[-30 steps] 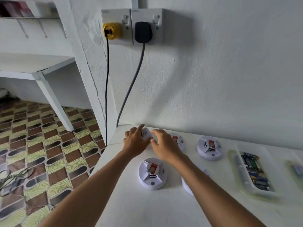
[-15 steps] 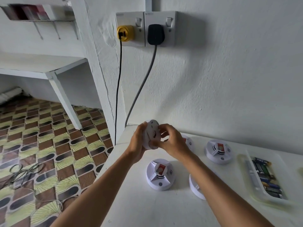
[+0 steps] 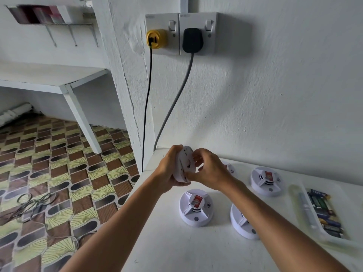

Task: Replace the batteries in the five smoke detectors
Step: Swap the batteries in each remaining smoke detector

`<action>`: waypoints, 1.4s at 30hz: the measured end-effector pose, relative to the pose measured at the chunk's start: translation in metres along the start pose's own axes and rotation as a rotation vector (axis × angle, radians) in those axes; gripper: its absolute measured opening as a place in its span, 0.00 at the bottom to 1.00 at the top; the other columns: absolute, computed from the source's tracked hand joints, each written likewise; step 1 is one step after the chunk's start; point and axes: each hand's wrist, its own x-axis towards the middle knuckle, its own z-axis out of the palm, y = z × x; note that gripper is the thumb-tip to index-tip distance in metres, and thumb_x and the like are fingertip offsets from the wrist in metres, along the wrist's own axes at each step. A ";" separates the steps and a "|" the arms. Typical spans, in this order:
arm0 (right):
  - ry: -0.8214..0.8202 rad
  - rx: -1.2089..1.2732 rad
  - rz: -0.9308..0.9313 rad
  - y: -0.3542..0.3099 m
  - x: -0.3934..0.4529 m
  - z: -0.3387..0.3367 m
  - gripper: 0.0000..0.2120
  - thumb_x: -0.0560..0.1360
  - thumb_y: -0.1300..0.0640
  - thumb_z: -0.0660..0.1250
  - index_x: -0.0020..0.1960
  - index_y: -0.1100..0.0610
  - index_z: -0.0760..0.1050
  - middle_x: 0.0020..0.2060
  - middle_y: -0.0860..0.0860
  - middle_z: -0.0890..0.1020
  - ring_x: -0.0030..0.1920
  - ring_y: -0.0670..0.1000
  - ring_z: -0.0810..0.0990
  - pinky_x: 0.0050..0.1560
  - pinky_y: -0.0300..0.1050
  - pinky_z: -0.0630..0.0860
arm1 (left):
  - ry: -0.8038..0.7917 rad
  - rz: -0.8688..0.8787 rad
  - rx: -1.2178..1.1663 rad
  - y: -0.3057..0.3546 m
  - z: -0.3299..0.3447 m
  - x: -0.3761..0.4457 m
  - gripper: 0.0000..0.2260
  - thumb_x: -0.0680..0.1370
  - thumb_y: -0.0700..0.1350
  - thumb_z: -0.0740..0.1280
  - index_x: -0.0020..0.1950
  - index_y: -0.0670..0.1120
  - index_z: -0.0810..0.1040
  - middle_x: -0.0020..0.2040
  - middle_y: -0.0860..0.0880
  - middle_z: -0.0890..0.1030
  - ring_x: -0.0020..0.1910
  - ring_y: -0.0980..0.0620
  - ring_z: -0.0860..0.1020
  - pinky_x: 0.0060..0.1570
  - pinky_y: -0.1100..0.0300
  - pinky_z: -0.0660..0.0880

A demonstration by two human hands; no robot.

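White detector (image 3: 183, 166) now edge-on, lifted; both hands' grip clamped round it.

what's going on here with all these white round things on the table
A person is working on smoke detectors at a white table. Both hands hold one smoke detector up off the table, tipped on edge: the left hand grips it from the left, the right hand from the right. Four more detectors sit on the table, one partly hidden behind the right hand. A clear tray of batteries lies at the right.
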 end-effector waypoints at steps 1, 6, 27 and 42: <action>0.003 0.014 0.022 -0.002 0.000 0.002 0.27 0.62 0.50 0.79 0.56 0.54 0.72 0.50 0.47 0.78 0.46 0.45 0.77 0.45 0.41 0.77 | 0.000 -0.019 -0.027 0.000 0.000 -0.001 0.18 0.77 0.58 0.58 0.53 0.46 0.79 0.48 0.40 0.82 0.45 0.42 0.79 0.46 0.46 0.77; 0.116 0.194 0.126 -0.010 0.000 0.016 0.19 0.65 0.55 0.75 0.53 0.54 0.75 0.46 0.45 0.80 0.45 0.45 0.79 0.38 0.35 0.73 | -0.023 -0.075 -0.224 0.000 -0.009 -0.001 0.20 0.76 0.60 0.58 0.53 0.46 0.79 0.45 0.41 0.83 0.45 0.44 0.79 0.48 0.48 0.75; -0.085 -0.577 0.207 0.003 0.025 0.068 0.18 0.79 0.51 0.60 0.66 0.58 0.71 0.64 0.54 0.75 0.65 0.57 0.69 0.62 0.50 0.68 | 0.142 -0.011 -0.374 -0.003 -0.066 -0.016 0.24 0.75 0.60 0.60 0.64 0.45 0.75 0.55 0.38 0.78 0.53 0.38 0.75 0.44 0.46 0.75; 0.254 0.020 0.216 0.084 -0.115 -0.165 0.11 0.73 0.56 0.71 0.55 0.55 0.79 0.53 0.50 0.82 0.48 0.48 0.82 0.46 0.39 0.77 | -0.197 0.020 -0.228 -0.036 0.211 -0.017 0.20 0.76 0.58 0.57 0.52 0.46 0.79 0.47 0.40 0.81 0.47 0.42 0.77 0.48 0.48 0.75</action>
